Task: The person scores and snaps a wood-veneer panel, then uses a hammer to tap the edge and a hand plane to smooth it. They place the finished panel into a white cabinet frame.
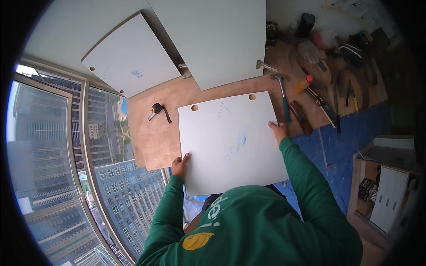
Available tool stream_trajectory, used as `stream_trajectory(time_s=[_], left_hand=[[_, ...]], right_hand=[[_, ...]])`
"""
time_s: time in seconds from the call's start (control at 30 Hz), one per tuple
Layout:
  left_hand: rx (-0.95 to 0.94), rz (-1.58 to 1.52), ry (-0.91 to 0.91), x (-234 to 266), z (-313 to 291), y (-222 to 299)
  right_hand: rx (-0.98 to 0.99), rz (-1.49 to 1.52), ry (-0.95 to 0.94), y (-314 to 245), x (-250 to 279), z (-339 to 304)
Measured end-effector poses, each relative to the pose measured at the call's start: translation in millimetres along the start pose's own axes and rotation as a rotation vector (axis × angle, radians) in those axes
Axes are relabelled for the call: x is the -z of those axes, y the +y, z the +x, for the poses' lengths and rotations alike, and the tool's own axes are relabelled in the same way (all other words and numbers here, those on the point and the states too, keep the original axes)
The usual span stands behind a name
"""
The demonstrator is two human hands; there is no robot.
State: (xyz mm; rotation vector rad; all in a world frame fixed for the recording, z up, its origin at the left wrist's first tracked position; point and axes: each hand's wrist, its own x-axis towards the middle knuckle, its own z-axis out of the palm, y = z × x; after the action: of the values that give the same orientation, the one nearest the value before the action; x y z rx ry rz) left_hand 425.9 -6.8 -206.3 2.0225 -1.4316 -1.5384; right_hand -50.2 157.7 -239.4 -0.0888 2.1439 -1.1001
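A white cabinet door panel [222,150] lies before me, its near edge close to my body. Two round hinge holes run along its far edge, and blue and pencil marks show on its face. My left hand [180,166] grips the panel's left edge, thumb on top. On the right edge, higher up, my right hand [279,131] holds the panel the same way, its fingers partly hidden beneath. Just beyond my right hand lie a wooden-handled tool or block [301,118] and a claw hammer [283,95] with a blue handle.
A tape measure [156,109] lies on the plywood worktop [151,137]. Behind stand a second drilled panel [133,57] and a large panel [213,40] with hinges. Pliers [352,96], a yellow-red bottle [303,84] and other tools spread rightward. A window [40,146] is at left, a cabinet [385,199] at right.
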Motion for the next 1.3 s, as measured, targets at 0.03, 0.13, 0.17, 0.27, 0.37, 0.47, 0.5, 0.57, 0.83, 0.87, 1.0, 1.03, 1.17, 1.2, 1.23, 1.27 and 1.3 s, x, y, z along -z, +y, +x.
stream_trajectory(time_s=[0.03,0.13,0.17,0.27,0.37,0.47,0.5,0.57,0.83,0.87,1.0,1.03,1.17,1.2,1.23,1.27,1.3], left_hand=[[-0.016,0.050,0.027,-1,7,-2],[-0.045,0.152,0.072,-2,26,-11],[-0.047,0.175,0.077,-2,32,-14],[-0.101,0.279,0.106,-3,42,-21],[-0.147,0.361,0.086,-5,46,-24],[-0.154,0.330,0.071,-6,49,-26],[-0.139,0.299,0.068,-6,49,-26],[-0.168,0.359,0.060,-6,51,-28],[-0.123,0.324,0.085,-12,50,-34],[-0.112,0.332,0.096,-11,50,-34],[-0.053,0.416,0.123,-2,55,-34],[-0.026,0.463,0.156,-1,54,-33],[-0.286,0.677,0.520,-20,43,-25],[-0.445,0.668,0.507,-32,41,-19],[-0.557,0.673,0.474,-46,41,-10],[-0.672,0.671,0.441,-61,41,1],[-0.701,0.712,0.360,-79,43,13]], right_hand=[[-0.018,-0.006,-0.042,1,-2,3],[-0.022,-0.026,-0.074,7,-8,11],[-0.033,-0.030,-0.063,9,-9,14],[-0.095,-0.029,-0.091,12,-11,18],[-0.053,0.018,-0.230,8,4,13],[-0.180,0.222,-0.425,7,44,-12],[-0.267,0.261,-0.469,11,59,-28],[-0.480,0.286,-0.551,24,92,-58],[-0.218,0.011,-0.460,110,91,-116],[-0.238,0.035,-0.450,116,89,-117],[-0.255,0.128,-0.458,131,83,-130],[-0.269,0.147,-0.466,135,80,-134],[-0.265,0.153,-0.471,152,66,-141],[-0.251,0.097,-0.478,156,64,-138],[-0.231,0.039,-0.479,160,63,-135],[-0.246,0.033,-0.470,164,61,-133],[-0.252,0.024,-0.457,168,59,-130]])
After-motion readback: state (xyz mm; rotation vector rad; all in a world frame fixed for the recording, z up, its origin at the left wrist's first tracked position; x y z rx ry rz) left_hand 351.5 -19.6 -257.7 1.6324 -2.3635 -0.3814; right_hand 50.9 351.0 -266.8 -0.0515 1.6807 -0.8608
